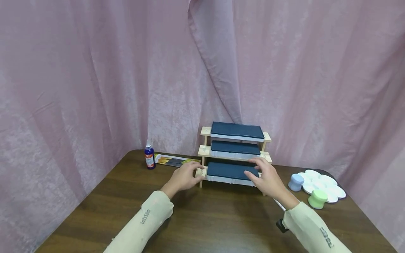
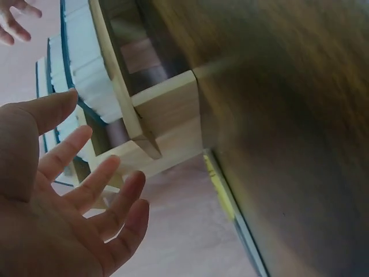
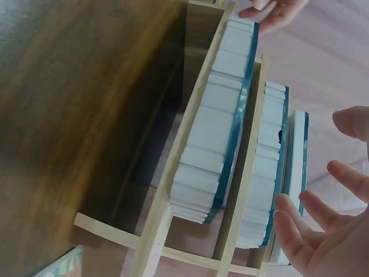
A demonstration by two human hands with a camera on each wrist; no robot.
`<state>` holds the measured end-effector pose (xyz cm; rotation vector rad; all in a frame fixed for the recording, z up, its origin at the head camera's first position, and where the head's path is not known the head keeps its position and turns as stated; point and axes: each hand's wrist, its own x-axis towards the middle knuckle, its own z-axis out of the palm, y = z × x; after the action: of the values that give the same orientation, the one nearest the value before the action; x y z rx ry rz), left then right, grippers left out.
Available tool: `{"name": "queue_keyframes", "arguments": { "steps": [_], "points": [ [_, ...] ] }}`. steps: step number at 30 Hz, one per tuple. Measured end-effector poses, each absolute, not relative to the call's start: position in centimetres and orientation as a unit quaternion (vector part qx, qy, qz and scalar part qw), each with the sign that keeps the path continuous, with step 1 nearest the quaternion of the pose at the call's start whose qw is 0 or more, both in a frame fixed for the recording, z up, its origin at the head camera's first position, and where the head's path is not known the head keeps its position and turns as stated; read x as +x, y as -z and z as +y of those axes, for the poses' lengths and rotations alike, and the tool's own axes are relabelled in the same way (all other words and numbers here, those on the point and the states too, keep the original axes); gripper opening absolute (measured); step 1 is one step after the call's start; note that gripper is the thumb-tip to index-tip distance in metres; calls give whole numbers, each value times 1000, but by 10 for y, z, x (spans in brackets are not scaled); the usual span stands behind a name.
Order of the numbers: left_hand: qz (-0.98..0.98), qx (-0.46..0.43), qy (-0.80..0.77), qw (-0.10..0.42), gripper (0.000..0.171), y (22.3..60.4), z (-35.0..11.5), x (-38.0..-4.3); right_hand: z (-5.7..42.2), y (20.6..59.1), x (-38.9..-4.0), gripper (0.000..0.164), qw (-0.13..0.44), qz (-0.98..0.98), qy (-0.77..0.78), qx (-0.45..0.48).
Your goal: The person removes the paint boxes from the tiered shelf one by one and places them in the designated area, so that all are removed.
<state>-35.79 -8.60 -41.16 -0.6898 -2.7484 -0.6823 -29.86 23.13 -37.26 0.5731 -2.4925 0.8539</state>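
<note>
A three-tier wooden rack point(image 1: 205, 150) stands at the back of the table. Each tier bears a white box with a dark blue lid: a top box point(image 1: 237, 130), a middle box point(image 1: 235, 148) and a bottom box point(image 1: 232, 171). My left hand point(image 1: 185, 177) is at the left end of the lowest tier, thumb and fingers spread apart. At the other end, my right hand point(image 1: 267, 177) overlaps the bottom box's right corner, its fingers loosely bent. Nothing lies in either palm in the wrist views, where the left hand point(image 2: 63, 225) and right hand point(image 3: 334, 242) show relaxed fingers.
Left of the rack are a blue bottle point(image 1: 149, 156) and a flat pack of brushes point(image 1: 174, 161). On the right lie a white flower-shaped palette point(image 1: 330, 189), a blue sponge point(image 1: 295, 182) and a green one. A black object point(image 1: 281, 225) is partly behind my right sleeve.
</note>
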Motion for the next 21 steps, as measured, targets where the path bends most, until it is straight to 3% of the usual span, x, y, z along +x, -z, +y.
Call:
{"name": "queue_keyframes", "arguments": {
  "steps": [15,21],
  "points": [
    [-939,-226,255,52,37,419,-84,-380,240,352,-326,51,164,-908,-353,156],
    [-938,-230,259,33,34,423,-81,-385,243,346,-341,51,170,-910,-351,142]
  ]
}}
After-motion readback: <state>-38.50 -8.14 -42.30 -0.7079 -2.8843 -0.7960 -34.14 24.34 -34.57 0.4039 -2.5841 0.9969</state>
